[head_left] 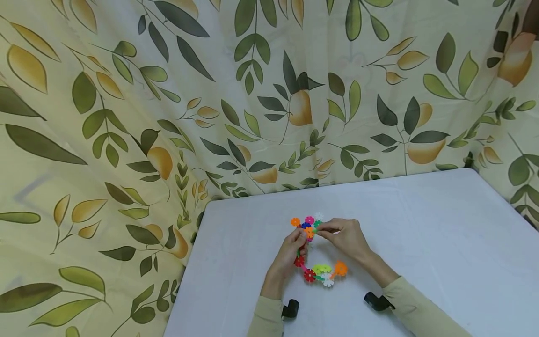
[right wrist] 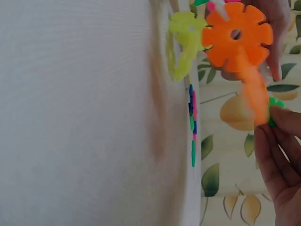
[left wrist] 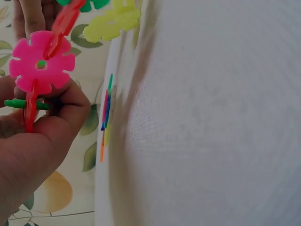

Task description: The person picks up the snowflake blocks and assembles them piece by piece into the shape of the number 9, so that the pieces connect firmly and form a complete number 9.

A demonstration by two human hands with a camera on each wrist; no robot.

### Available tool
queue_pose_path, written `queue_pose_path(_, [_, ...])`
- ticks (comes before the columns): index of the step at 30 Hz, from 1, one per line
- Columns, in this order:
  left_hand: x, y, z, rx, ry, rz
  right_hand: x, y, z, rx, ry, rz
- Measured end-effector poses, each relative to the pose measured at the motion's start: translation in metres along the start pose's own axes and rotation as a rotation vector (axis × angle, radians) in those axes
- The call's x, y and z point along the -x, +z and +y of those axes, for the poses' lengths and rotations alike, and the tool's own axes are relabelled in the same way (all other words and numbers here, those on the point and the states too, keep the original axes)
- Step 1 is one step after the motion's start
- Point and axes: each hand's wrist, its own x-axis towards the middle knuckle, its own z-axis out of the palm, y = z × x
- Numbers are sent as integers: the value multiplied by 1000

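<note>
My left hand [head_left: 289,255] grips one end of a chain of interlocking plastic snowflake discs. Close to its fingers in the left wrist view are a pink disc [left wrist: 59,59], a red disc [left wrist: 30,110] seen edge-on and a green disc [left wrist: 19,103]. The chain curves toward me through a red disc [head_left: 309,275], a white disc [head_left: 328,280] and yellow-green discs [head_left: 322,268] to an orange disc [head_left: 341,268]. Opposite the left fingertips, my right hand [head_left: 347,236] pinches a small green disc [right wrist: 275,104] between thumb and fingers.
Several loose discs lie on the white table just beyond the hands, among them an orange disc [head_left: 295,222] and a pink disc [head_left: 309,219]. The white table [head_left: 421,224] meets a leaf-patterned curtain [head_left: 261,93] at its back and left edges.
</note>
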Motion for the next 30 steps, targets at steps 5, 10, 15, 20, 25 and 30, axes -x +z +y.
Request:
queue_pose_path(5, [2,-1,-1,-15,-13,8,2,2,-1,-3,5,-22])
queue_pose_path(10, [2,-4,-1,-10,-27,79,1,2,-1,-47,77,-96])
queue_pose_path(15, [3,-9,0,4,-39,103,-8,2,4,35,169,-174])
queue_pose_path(20, [3,-14,2,-1,-60,118,-22,4,18,150,264,-293])
queue_pose_path(25, [2,-17,2,-47,-60,133,-31,9,30,320,264,-411])
queue_pose_path(30, [1,-16,2,-51,-31,125,-36,9,32,380,283,-425])
